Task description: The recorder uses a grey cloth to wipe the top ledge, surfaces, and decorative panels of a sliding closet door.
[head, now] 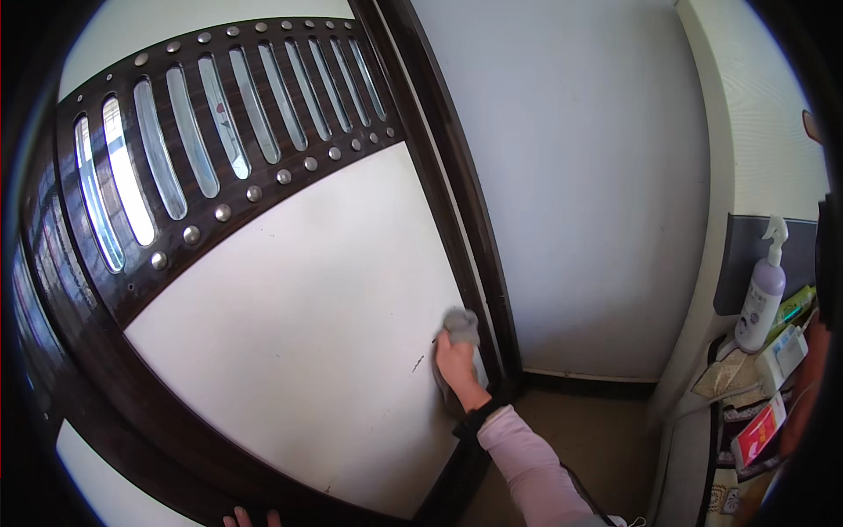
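Note:
A grey cloth point(461, 324) is bunched in my right hand point(456, 362), which presses it against the white door panel point(303, 329) near the panel's right edge. Part of the cloth hangs below the hand, alongside the wrist. Just left of the hand, a short dark scuff mark point(418, 363) shows on the panel. At the bottom edge of the view, only the fingertips of my left hand point(251, 518) appear, spread apart over the dark lower rail point(217, 454). The palm is out of view.
Slotted mirror-like strips and metal studs line the door's dark wood band point(276, 178). A pale wall point(579, 184) stands beyond the dark frame. At right, a lilac spray bottle point(762, 306), a green tube point(792, 311), a white device point(784, 356) and a red-and-white box point(759, 431) crowd a ledge.

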A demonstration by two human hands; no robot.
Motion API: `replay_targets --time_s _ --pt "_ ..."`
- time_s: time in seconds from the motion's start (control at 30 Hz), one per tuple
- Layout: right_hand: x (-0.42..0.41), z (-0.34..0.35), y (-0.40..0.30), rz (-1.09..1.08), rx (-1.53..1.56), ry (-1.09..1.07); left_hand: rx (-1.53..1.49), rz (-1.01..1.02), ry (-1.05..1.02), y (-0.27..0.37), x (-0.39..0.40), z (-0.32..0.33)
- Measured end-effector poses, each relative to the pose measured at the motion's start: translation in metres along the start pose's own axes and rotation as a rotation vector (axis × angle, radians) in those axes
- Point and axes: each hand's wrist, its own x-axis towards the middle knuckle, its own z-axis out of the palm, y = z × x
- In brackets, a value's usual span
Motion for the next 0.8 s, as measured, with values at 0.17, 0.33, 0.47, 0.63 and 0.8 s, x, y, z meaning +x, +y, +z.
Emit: replay_targets --time_s 0.17,0.33,0.47,0.63,0.8 --pt "0.149 0.047 -0.153 -0.447 0.002 0.038 0.008 0.005 -0.015 -0.004 -0.004 -0.001" --pt "0.243 0.039 -0.172 -0.142 -0.129 -0.143 -0.019 -0.011 -0.012 0.001 -0.001 0.001" --pt "0.242 0.045 -0.142 -0.154 -0.223 -0.106 0.018 0.002 -0.118 0.0 0.0 -0.009" --pt "0.206 0.038 -0.112 -0.302 -0.228 -0.086 0.006 0.002 -0.111 -0.007 -0.011 -0.004" --pt "0.214 0.028 -0.109 -0.494 -0.091 -0.033 -0.015 0.033 -0.069 -0.006 -0.005 -0.005"
